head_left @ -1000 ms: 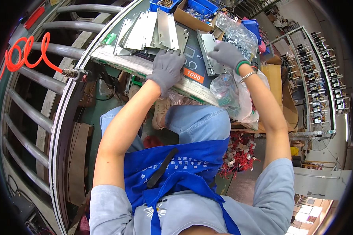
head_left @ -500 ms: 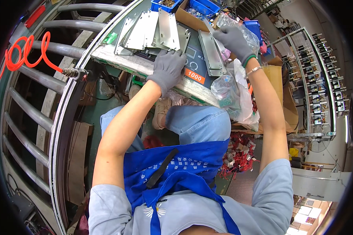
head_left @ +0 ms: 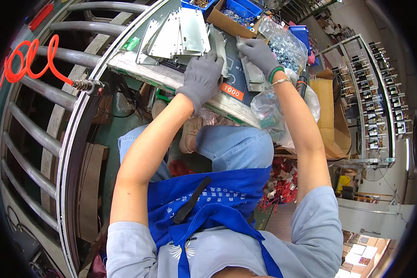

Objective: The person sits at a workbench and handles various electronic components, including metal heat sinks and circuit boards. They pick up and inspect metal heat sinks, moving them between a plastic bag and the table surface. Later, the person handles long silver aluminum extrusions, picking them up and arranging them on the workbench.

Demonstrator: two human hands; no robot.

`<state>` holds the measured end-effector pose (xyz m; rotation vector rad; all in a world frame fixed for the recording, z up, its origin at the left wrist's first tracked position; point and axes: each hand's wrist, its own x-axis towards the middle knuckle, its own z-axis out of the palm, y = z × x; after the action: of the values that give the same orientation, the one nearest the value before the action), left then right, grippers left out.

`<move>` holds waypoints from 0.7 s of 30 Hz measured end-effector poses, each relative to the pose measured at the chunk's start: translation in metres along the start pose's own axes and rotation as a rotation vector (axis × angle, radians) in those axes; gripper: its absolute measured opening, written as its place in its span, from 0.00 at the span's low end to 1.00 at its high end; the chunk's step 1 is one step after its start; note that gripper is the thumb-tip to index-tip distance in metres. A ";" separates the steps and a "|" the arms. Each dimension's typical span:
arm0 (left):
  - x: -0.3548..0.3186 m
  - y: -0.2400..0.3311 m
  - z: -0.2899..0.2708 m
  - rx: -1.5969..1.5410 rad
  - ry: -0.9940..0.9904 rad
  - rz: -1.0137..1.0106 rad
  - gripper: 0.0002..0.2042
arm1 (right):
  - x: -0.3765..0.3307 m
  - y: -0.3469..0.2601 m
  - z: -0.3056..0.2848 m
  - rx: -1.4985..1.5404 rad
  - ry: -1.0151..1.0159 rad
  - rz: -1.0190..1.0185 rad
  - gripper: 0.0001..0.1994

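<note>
Both my hands wear grey gloves. My left hand (head_left: 202,79) is closed at the near end of a narrow metal bracket (head_left: 222,48), its fingertips partly hidden. Just left of it, several flat silver metal plates (head_left: 166,39) with bent edges lie overlapped in a fan. A wider plate (head_left: 194,30) lies on top of them. My right hand (head_left: 259,58) curls its fingers over the far end of another metal bracket (head_left: 254,76), which lies on the dark printed mat (head_left: 236,69). The glove covers part of that bracket.
Blue bins (head_left: 243,7) of small parts and a cardboard box (head_left: 224,23) stand at the back. Clear plastic bags (head_left: 280,44) lie to the right, by an open carton (head_left: 326,102). A coiled orange air hose (head_left: 32,60) hangs beside metal rollers (head_left: 85,28) at left.
My right hand has moved left and nearer, over the bracket. My left hand has shifted slightly right, its fingers now at the narrow bracket. The top plate on the pile has turned and shifted.
</note>
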<state>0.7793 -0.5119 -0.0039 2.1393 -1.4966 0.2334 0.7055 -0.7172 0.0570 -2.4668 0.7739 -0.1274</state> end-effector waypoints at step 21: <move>-0.006 0.000 0.004 -0.039 0.093 -0.019 0.39 | -0.017 -0.026 -0.010 0.155 0.157 -0.116 0.16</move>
<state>0.7767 -0.5092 -0.0101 2.0819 -1.4160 0.2901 0.7025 -0.6948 0.0802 -2.3738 0.6586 -0.4122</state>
